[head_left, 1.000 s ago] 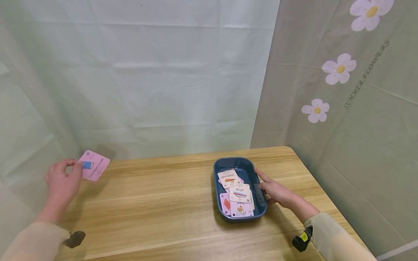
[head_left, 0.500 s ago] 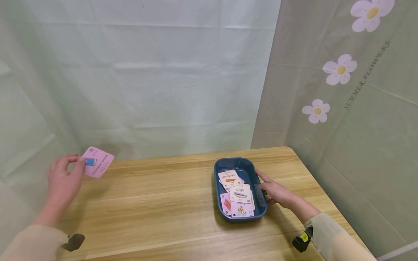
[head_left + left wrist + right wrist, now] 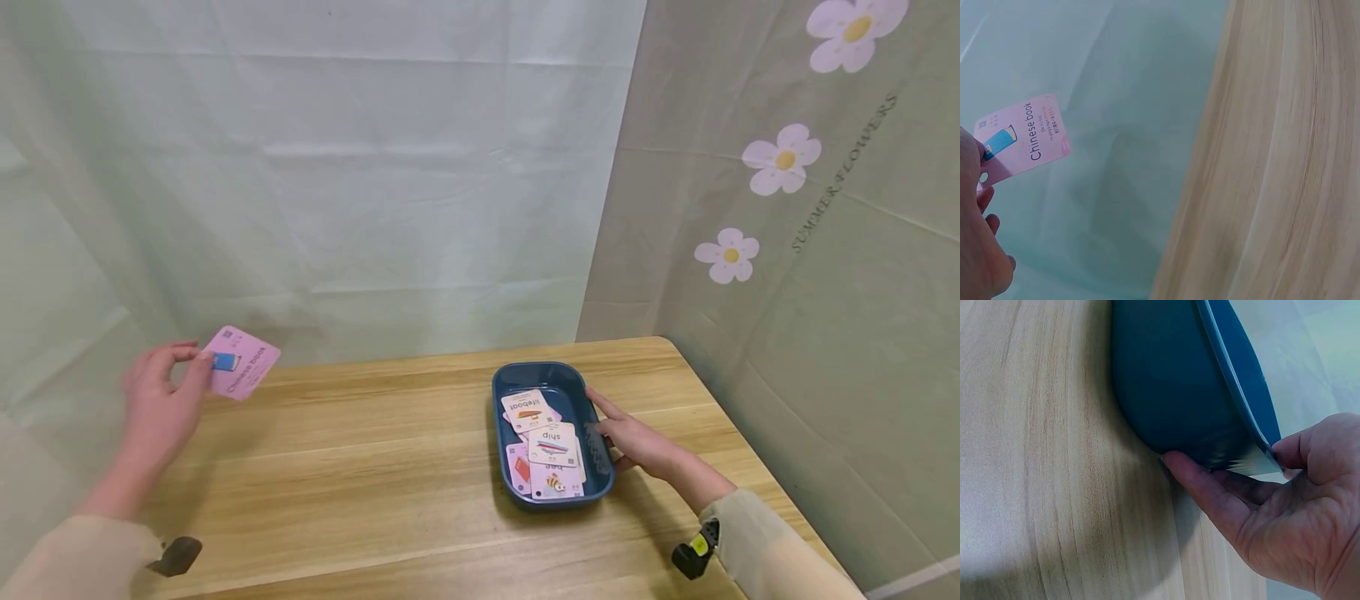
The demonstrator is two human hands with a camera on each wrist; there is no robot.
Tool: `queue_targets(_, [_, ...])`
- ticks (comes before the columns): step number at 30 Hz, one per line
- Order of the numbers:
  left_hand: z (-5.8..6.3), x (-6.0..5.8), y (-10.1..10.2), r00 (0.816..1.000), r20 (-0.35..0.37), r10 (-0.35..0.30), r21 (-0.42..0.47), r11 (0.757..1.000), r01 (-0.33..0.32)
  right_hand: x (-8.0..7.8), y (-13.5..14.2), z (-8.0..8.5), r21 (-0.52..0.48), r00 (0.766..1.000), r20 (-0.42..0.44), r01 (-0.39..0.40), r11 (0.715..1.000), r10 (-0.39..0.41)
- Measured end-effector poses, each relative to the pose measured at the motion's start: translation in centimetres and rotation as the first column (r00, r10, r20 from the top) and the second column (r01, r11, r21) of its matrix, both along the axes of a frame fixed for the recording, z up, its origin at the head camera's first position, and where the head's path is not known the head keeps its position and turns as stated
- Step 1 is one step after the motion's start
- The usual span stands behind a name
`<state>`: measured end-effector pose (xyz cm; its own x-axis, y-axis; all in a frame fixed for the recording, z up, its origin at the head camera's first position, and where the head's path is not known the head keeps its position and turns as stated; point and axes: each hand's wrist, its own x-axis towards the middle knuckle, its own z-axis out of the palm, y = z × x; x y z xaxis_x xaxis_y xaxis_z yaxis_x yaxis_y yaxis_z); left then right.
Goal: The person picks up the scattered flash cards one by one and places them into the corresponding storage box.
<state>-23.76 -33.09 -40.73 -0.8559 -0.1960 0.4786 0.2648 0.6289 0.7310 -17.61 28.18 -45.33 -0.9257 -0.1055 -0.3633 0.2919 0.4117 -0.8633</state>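
Between thumb and fingers, my left hand (image 3: 163, 400) pinches a pink flashcard (image 3: 243, 367) printed "Chinese book" with a blue book picture. The card is held in the air near the table's back left, and the left wrist view shows its punched hole by the thumb. My right hand (image 3: 637, 440) grips the right side of a dark blue plastic tray (image 3: 573, 407), thumb at the rim and fingers against the outer wall. Inside the tray lie several overlapping flashcards, among them a lifeboat card (image 3: 527, 410), a ship card (image 3: 552, 444) and a bee card (image 3: 557, 485).
The tray stands on a wooden table (image 3: 360, 467), right of its middle. Pale cloth (image 3: 405, 200) hangs behind the table's back edge. More cloth (image 3: 847, 333) with printed flowers hangs along the right side. Dark wrist devices sit by both sleeves.
My left hand has moved right and slightly up and away with the pink flashcard. My right hand and the tray have stayed in place.
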Motion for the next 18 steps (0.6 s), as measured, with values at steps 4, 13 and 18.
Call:
queue_targets(4, [0.4, 0.0, 0.7, 1.0, -0.009, -0.023, 0.014, 1.0, 0.024, -0.1, 0.1, -0.1, -0.01, 1.0, 0.001, -0.008, 1.0, 0.008])
queue_targets(13, [1.3, 0.1, 2.7, 0.998, 0.015, -0.068, -0.003, 0.998, 0.068, -0.2, 0.2, -0.1, -0.008, 1.0, -0.003, -0.018, 1.0, 0.018])
queue_targets(18, [1.6, 0.2, 3.4, 0.997, 0.0, -0.076, -0.015, 0.997, 0.076, -0.2, 0.2, -0.1, -0.003, 1.0, -0.001, -0.015, 1.0, 0.015])
